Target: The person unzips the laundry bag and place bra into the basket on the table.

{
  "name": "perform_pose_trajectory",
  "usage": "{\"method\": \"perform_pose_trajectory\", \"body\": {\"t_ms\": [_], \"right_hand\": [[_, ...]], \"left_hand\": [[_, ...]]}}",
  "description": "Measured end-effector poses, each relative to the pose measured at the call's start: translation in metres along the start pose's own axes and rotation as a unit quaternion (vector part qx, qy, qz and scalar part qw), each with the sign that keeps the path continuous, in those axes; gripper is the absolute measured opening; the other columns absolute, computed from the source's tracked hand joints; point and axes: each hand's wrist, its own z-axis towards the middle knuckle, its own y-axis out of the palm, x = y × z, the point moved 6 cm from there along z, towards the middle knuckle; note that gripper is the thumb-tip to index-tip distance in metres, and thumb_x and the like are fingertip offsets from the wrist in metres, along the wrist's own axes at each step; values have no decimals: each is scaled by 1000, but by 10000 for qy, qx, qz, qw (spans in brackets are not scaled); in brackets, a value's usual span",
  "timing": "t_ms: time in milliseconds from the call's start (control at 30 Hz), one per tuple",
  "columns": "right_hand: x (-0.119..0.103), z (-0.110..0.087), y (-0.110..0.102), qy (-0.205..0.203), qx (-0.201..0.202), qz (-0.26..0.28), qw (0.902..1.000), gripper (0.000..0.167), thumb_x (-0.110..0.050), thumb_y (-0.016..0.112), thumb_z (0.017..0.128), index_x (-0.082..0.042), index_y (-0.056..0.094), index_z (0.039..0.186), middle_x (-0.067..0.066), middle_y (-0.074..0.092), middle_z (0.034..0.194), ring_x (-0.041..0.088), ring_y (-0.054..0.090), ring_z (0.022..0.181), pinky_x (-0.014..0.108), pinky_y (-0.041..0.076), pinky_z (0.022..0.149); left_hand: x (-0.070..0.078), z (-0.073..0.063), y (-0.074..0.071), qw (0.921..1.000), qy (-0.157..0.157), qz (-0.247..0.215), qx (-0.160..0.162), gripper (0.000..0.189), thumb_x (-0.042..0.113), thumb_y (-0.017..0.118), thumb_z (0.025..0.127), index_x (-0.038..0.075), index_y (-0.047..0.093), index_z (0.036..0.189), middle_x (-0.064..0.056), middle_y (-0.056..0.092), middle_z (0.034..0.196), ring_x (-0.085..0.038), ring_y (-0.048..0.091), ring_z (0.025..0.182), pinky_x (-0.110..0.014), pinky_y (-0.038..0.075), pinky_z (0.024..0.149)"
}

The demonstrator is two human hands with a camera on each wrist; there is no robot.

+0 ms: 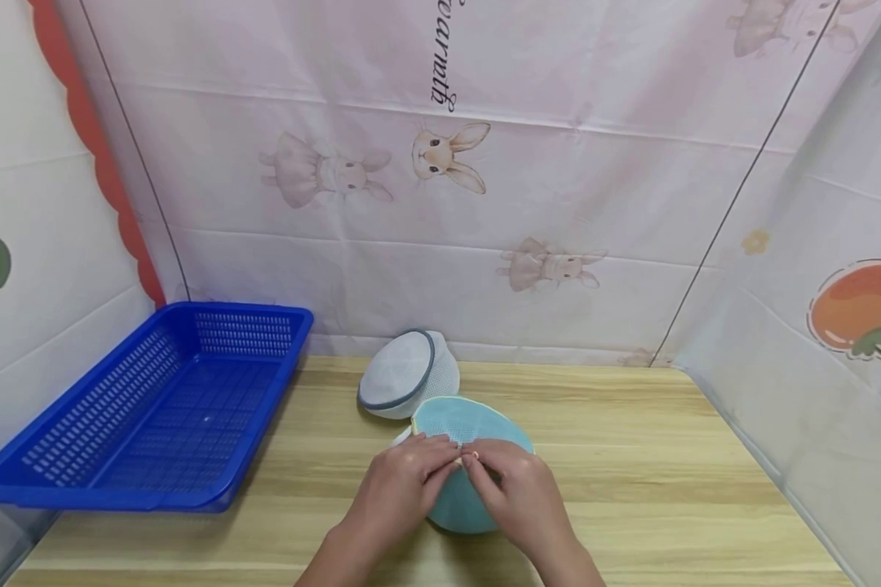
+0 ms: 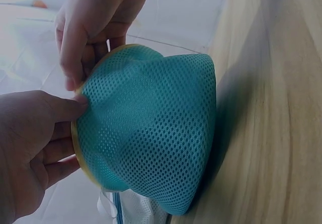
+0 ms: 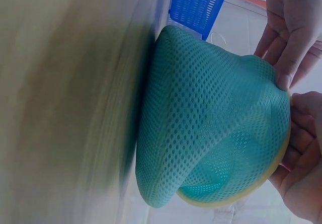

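A teal mesh laundry bag (image 1: 464,507) with a yellow-edged rim stands between my two hands, its bottom on the table. My left hand (image 1: 404,481) pinches the rim between thumb and fingers. Right beside it, my right hand (image 1: 520,493) pinches the same rim, the fingertips of both nearly meeting. A small pale bit shows at the right fingertips. In the left wrist view the mesh body (image 2: 151,128) bulges out, creased near the rim. From the right wrist view, the yellow rim (image 3: 236,201) curves round below the right hand (image 3: 304,168).
Behind the teal bag lies a white mesh bag (image 1: 399,371) with a dark blue-grey rim, tilted against the back of the table. A blue plastic basket (image 1: 264,424) with slotted sides stands at the left. Printed cloth walls (image 1: 382,277) enclose the wooden table (image 1: 668,489).
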Motion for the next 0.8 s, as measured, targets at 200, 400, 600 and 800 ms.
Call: {"method": "perform_pose_trajectory", "body": {"t_ms": [200,400,600,800], "right_hand": [[4,0,-5,-8,142,107,9998,7,-7,75,83,-11,78,87,-5,76,90,8,72,88,22,58,77],[10,0,-8,203,27,120,9997,6,-9,74,85,-10,78,89,-6,76,89,7,72,86,19,58,73],[12,1,-7,225,-22,162,9996,6,-9,74,85,-10,78,89,-5,76,90,9,72,89,26,59,76],[10,0,-6,91,31,154,9998,5,-9,74,84,-12,78,87,-6,76,92,9,71,92,28,59,79]], "left_hand": [[-6,0,-3,9997,-191,-135,-33,16,13,81,80,14,79,97,3,76,98,-9,71,97,-35,57,91],[-11,0,-7,9990,-378,-228,51,17,11,81,79,13,79,96,1,77,98,-12,72,96,-34,57,89],[-11,1,-7,9988,-457,-164,-60,16,13,81,80,14,79,96,0,77,99,-13,72,97,-34,57,89],[-7,2,-6,9995,-299,-54,-92,19,17,83,78,14,78,96,2,76,97,-11,71,98,-32,57,89]]}}
